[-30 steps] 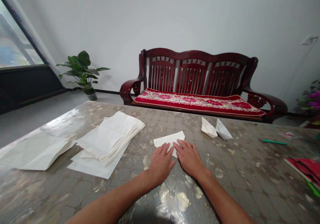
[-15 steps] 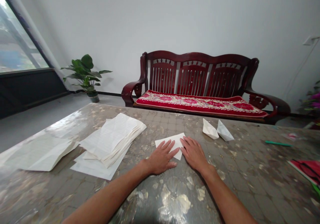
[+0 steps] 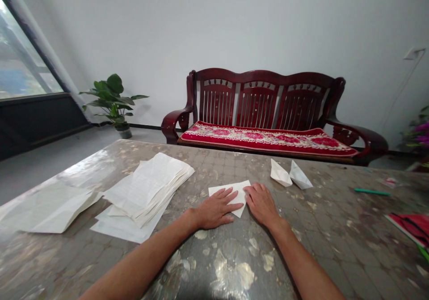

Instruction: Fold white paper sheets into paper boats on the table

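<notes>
A small piece of folded white paper lies on the table in front of me. My left hand rests flat across its left part, fingers spread, pressing it down. At the paper's right corner is my right hand, its fingers bent and drawn together on the edge; the thumb is partly hidden. Beyond and to the right stand two folded paper boats, side by side.
To the left lies a stack of white paper sheets, with a loose folded sheet farther left. On the right are a green pen and a red item. Behind the patterned table stands a wooden bench.
My right hand's fingers have bent and drawn in at the paper's right corner, where they lay flatter before. My left hand stays spread on the paper. The view has shifted slightly.
</notes>
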`<action>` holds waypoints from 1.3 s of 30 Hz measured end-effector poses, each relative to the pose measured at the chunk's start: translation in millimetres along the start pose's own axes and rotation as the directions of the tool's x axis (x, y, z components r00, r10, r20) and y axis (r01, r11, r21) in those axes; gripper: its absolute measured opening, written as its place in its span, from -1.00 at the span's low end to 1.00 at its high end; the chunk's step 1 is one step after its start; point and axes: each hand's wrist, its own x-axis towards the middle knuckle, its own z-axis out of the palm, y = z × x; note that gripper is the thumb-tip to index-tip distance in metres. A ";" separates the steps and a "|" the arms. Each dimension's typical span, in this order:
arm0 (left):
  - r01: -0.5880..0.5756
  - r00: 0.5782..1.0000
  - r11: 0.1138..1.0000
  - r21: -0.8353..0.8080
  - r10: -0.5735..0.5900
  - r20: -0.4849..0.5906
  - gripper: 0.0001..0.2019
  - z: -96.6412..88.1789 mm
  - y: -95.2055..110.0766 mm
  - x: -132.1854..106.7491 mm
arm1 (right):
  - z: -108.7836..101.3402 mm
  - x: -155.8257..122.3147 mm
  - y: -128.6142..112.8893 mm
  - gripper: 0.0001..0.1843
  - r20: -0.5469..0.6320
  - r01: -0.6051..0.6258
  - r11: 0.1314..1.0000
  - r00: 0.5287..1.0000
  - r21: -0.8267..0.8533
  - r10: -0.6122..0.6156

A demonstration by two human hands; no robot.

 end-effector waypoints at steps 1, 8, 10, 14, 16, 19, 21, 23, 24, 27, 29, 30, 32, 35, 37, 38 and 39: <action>0.016 1.000 1.000 0.000 -0.016 -0.004 -0.47 -0.6 2.0 0.0 | -1.0 -1.3 -0.4 -0.78 -0.008 -0.011 1.000 1.000 -0.006 0.011; 0.420 0.903 0.906 0.039 -0.414 -0.116 -0.61 9.9 40.8 0.1 | -10.4 -4.6 -8.0 -0.88 -0.028 -0.059 0.998 0.998 -0.017 0.059; 0.463 0.880 0.885 0.051 -0.452 -0.146 -0.59 15.4 49.1 0.4 | -12.7 -3.1 -9.8 -0.88 -0.015 -0.055 0.998 0.998 -0.024 0.055; 0.431 0.893 0.901 0.048 -0.418 -0.165 -0.51 22.6 53.6 1.6 | -14.4 -3.0 -11.4 -0.86 -0.006 -0.062 0.997 0.998 -0.051 0.062; 0.423 0.895 0.905 0.050 -0.408 -0.178 -0.46 24.7 53.1 2.3 | -13.7 -5.6 -13.2 -0.86 -0.033 -0.062 0.997 0.998 -0.041 0.061; 0.413 0.900 0.908 0.076 -0.393 -0.191 -0.46 26.6 53.0 3.2 | -11.2 -11.7 -19.3 -0.82 -0.084 -0.020 0.998 0.996 0.051 0.024; 0.399 0.907 0.912 0.094 -0.379 -0.183 -0.48 26.3 53.4 3.7 | -9.2 -15.7 -24.5 -0.79 -0.091 0.026 0.992 0.996 0.120 -0.015; 0.393 0.913 0.914 0.105 -0.373 -0.168 -0.49 24.6 53.5 3.6 | -7.4 -18.8 -28.2 -0.77 -0.074 0.064 0.988 0.996 0.142 -0.053; 0.393 0.914 0.913 0.109 -0.373 -0.161 -0.48 23.5 53.2 3.1 | -6.7 -19.8 -29.0 -0.77 -0.063 0.075 0.988 0.996 0.137 -0.066; 0.393 0.915 0.911 0.124 -0.373 -0.152 -0.46 20.4 50.4 0.1 | -5.4 -20.7 -26.1 -0.76 -0.035 0.045 0.995 0.998 0.088 -0.042; 0.392 0.916 0.909 0.140 -0.371 -0.154 -0.44 19.3 47.6 -2.8 | -4.3 -20.0 -21.1 -0.76 -0.033 -0.032 0.998 0.999 0.055 0.034; 0.394 0.915 0.907 0.147 -0.372 -0.154 -0.43 19.1 46.3 -4.1 | -3.5 -19.4 -18.3 -0.74 -0.040 -0.078 0.996 0.996 0.045 0.080; 0.406 0.911 0.900 0.158 -0.383 -0.154 -0.42 19.3 44.7 -6.1 | -1.2 -18.0 -12.8 -0.66 -0.066 -0.172 0.984 0.982 0.051 0.175; 0.428 0.901 0.887 0.170 -0.406 -0.151 -0.41 20.0 44.6 -7.1 | 2.7 -15.0 -5.7 -0.55 -0.083 -0.281 0.956 0.954 0.081 0.287; 0.440 0.896 0.881 0.176 -0.418 -0.151 -0.41 20.4 45.6 -6.9 | 4.4 -12.2 -1.9 -0.55 -0.069 -0.316 0.945 0.944 0.084 0.322; 0.446 0.893 0.877 0.178 -0.423 -0.152 -0.41 20.5 46.1 -6.8 | 4.7 -10.7 -0.2 -0.56 -0.059 -0.323 0.943 0.943 0.084 0.328; 0.453 0.890 0.874 0.178 -0.429 -0.155 -0.41 20.5 46.6 -6.6 | 4.8 -9.2 1.3 -0.57 -0.051 -0.327 0.941 0.942 0.086 0.332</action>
